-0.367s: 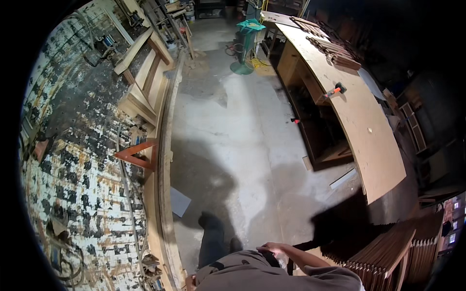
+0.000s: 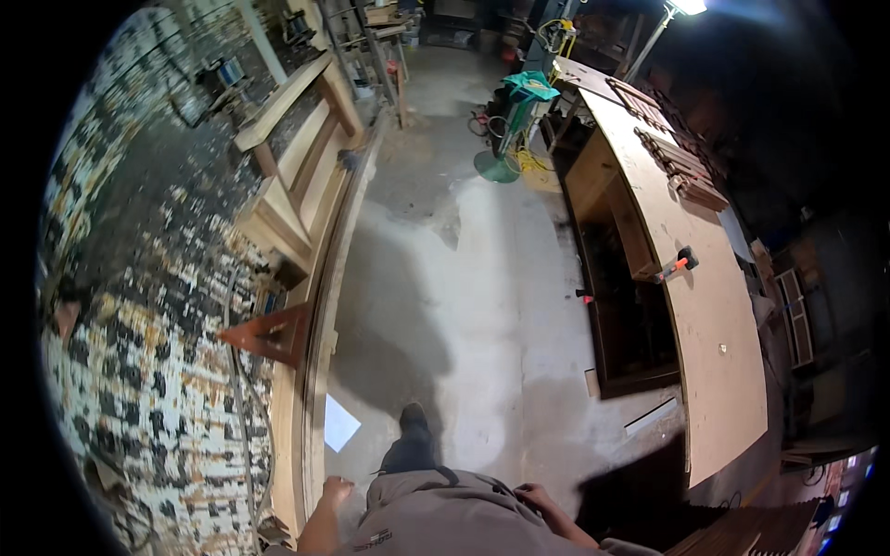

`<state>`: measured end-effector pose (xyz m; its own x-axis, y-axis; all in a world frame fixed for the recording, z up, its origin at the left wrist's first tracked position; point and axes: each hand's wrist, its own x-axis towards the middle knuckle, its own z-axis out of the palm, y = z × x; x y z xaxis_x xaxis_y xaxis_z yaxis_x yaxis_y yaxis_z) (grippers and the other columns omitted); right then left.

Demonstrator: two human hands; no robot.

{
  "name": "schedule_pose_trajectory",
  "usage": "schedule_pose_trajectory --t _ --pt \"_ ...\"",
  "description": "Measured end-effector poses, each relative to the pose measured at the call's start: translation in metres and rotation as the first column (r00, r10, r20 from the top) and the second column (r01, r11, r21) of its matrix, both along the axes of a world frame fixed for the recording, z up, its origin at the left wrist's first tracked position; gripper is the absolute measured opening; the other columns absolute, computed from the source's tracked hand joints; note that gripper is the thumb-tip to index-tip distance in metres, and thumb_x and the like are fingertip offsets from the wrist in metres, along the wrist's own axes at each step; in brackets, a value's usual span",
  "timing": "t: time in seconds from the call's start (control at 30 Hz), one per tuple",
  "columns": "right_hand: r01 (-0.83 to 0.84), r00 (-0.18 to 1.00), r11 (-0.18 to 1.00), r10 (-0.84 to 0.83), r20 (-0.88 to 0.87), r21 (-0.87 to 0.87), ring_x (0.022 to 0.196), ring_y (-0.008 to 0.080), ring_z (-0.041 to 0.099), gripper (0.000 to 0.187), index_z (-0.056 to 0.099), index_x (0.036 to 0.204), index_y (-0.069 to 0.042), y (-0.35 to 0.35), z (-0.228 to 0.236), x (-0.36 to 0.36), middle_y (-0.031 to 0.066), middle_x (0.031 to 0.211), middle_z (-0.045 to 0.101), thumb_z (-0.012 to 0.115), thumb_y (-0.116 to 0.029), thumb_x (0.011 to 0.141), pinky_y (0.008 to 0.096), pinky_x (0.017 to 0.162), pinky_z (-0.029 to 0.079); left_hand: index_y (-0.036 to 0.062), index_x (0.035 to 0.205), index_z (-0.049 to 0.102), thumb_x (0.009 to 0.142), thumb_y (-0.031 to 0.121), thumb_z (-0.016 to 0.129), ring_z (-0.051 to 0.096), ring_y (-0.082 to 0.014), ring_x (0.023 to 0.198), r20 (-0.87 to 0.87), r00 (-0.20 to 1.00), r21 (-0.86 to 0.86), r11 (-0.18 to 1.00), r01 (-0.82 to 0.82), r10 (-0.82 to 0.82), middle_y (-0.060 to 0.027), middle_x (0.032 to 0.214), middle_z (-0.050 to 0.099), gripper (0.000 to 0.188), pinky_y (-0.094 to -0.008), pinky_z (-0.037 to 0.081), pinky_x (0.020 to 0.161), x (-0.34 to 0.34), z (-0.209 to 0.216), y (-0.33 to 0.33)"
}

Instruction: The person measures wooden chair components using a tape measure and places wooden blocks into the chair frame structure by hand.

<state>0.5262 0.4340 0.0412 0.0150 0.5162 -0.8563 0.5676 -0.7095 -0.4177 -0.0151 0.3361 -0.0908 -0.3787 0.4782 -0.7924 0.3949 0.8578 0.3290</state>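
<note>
Concrete floor (image 2: 482, 278) runs between a plank (image 2: 320, 306) and the desk (image 2: 714, 324); the left hand (image 2: 336, 489) hangs curled and empty, the right hand (image 2: 536, 499) rests loose at the hip, nothing picked up yet.

Camera position: worn on the person's head, the left of a side-by-side pair, high above the pale concrete workshop floor (image 2: 491, 306).
Direction: steeply downward and forward along the aisle; the person's grey-clad torso (image 2: 436, 519) fills the lower edge.
Lens: wide fisheye, so the long pale plywood bench top (image 2: 714, 371) on the right and the long curved wooden beam (image 2: 324, 306) on the left bow toward the rim.
Nearness: torso and forearms close; floor farther; the green machine (image 2: 519, 102) at the aisle's far end distant.
Shared view: only one view shown.
</note>
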Motion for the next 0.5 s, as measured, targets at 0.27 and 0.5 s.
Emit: schedule_pose_trajectory --t 0.27,0.5 --pt "0.341 0.939 0.940 -0.341 -0.043 0.009 0.059 0.0186 0.063 0.025 0.065 0.099 0.007 0.133 -0.014 0.003 0.0134 0.077 0.066 0.061 -0.013 0.085 0.0299 0.054 0.055 0.0025 0.092 0.069 0.077 0.025 0.063 0.068 -0.0243 0.077 0.024 0.999 0.426 0.904 -0.040 0.033 -0.0133 0.086 0.070 0.028 -0.0350 0.052 0.074 -0.026 0.075 0.343" --pt "-0.090 0.983 0.991 0.072 0.170 0.099 0.084 0.0244 0.067 0.035 0.067 0.104 0.002 0.258 -0.075 0.014 0.0156 0.093 0.070 0.064 -0.025 0.081 0.0332 0.078 0.050 0.0053 0.092 0.070 0.075 0.027 0.064 0.066 -0.0298 0.085 -0.105 0.991 0.436 0.892 0.118 -0.080 -0.0138 0.088 0.070 0.028 -0.0376 0.051 0.079 0.017 0.074 0.491"
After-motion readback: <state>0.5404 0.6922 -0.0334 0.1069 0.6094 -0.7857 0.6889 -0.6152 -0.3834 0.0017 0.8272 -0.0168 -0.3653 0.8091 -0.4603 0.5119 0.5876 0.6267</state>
